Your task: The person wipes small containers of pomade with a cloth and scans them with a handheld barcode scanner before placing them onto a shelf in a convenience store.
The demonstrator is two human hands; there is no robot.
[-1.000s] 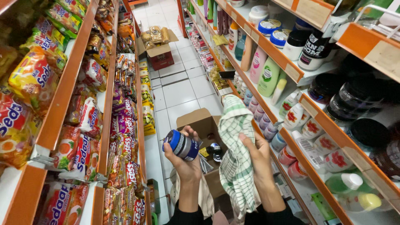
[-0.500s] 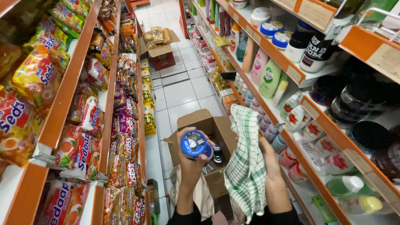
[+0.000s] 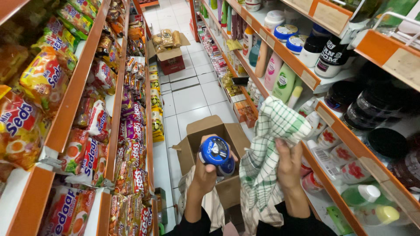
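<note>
My left hand (image 3: 204, 171) grips a round blue jar (image 3: 215, 153), its lid tipped toward me, held over an open cardboard box (image 3: 199, 133) on the white tiled floor. A second blue jar (image 3: 228, 168) shows just below it, by my fingers. My right hand (image 3: 289, 163) is closed on a green-and-white checked cloth (image 3: 267, 146), raised beside the jar. The cloth hangs down past my wrist.
I stand in a narrow shop aisle. Orange shelves of snack packets (image 3: 89, 146) line the left; shelves of bottles, tubs and dark jars (image 3: 372, 118) line the right. Another open cardboard box (image 3: 170, 54) of goods sits farther down the aisle.
My left hand has turned the blue jar so its lid faces me and lifted it slightly. My right hand has raised the cloth a little, closer to the jar.
</note>
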